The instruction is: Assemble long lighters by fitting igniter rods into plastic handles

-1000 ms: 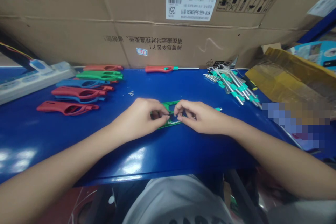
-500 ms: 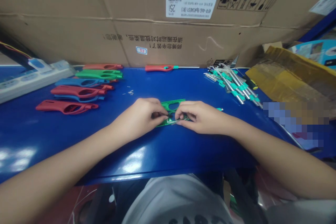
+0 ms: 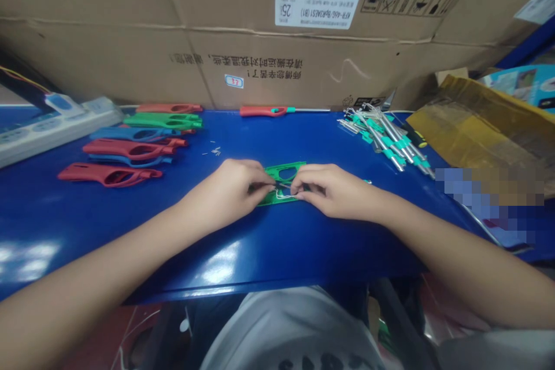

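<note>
Green plastic casing pieces (image 3: 295, 169) lie on the blue table between my two hands. My left hand (image 3: 243, 188) is closed in a pinch over their left part, at the end of a small dark piece (image 3: 282, 185). From the right, my right hand (image 3: 332, 189) pinches a thin white wire (image 3: 284, 196) that loops over the green plastic. The fingertips of both hands are close together but apart. Just past my right hand, a small teal and metal tip (image 3: 367, 181) shows; the rest of that part is hidden.
Red, blue and green casings (image 3: 134, 149) lie at the left by a white power strip (image 3: 56, 124). A red lighter (image 3: 269, 111) lies before the cardboard box (image 3: 243, 6). Metal rods with teal parts (image 3: 392, 137) are piled at the right, near a yellow-taped package (image 3: 485, 127).
My hands have shifted very slightly. The white wire is straighter between my fingers, and the dark piece between the fingertips shows more clearly.
</note>
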A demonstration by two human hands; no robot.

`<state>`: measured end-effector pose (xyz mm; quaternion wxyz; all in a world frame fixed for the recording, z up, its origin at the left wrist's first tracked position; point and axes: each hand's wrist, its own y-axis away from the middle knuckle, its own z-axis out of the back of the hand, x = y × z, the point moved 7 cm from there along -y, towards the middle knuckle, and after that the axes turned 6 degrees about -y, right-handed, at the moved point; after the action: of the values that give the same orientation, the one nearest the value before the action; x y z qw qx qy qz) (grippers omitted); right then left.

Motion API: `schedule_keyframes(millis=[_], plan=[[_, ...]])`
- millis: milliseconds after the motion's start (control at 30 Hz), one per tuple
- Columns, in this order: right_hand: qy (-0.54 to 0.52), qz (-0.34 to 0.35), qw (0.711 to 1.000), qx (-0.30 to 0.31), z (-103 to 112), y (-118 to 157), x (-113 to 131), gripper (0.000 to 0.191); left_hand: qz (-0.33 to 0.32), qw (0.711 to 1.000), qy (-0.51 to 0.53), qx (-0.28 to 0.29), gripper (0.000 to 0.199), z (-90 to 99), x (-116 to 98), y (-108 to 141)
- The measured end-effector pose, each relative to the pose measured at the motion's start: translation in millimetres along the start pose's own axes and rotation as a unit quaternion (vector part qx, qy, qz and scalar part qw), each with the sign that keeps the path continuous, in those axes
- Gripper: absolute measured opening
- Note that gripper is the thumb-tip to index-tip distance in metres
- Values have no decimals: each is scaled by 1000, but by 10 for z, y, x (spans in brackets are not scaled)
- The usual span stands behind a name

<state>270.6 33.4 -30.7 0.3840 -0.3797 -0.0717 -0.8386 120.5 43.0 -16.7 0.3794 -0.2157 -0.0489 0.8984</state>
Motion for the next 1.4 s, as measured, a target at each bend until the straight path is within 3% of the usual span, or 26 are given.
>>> schedule_keyframes(millis=[467, 767, 1400], plan=[[-1, -10, 1000, -9, 30, 1, -16, 11, 12, 1000, 21, 13, 12, -22, 32, 4], [7, -9, 1000, -12, 19, 9, -6, 12, 10, 996, -81, 38, 17, -68, -41, 50], [18, -28, 999, -9, 18, 12, -7, 12, 10, 998, -42, 38, 16, -71, -15, 38]])
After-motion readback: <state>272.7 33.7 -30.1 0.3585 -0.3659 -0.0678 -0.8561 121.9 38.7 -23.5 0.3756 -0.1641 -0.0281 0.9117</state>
